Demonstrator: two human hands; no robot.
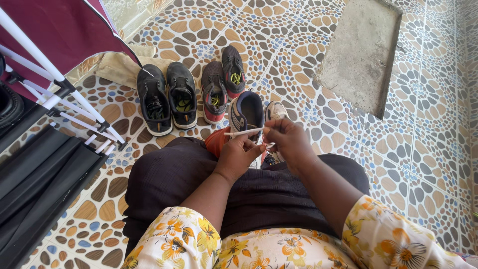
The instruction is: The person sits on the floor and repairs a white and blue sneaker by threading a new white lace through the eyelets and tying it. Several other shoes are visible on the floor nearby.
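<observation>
Tiled floor [428, 149] carries a row of shoes. Grey-and-white sneaker [247, 112] stands toe-away just beyond the lap, w/ both hands over its near end. White lace [244, 132] runs left-right, pinched at each end: left hand [236, 157] closed on one end, right hand [289, 139] closed on the other. Lace thin, flat, taut. Two black pairs [167, 97] lie left.
</observation>
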